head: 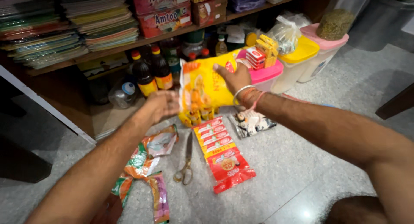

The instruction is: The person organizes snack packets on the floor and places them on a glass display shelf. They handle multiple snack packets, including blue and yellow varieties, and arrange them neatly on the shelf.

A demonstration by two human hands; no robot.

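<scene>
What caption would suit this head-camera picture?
Both hands, left hand and right hand, hold a yellow packet above scissors on the floor.

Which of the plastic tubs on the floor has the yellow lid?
The middle tub, between the pink-lidded tub by the right hand and the pale pink-lidded one farther right. It alone has a yellow lid, with a clear bag on top.
</scene>
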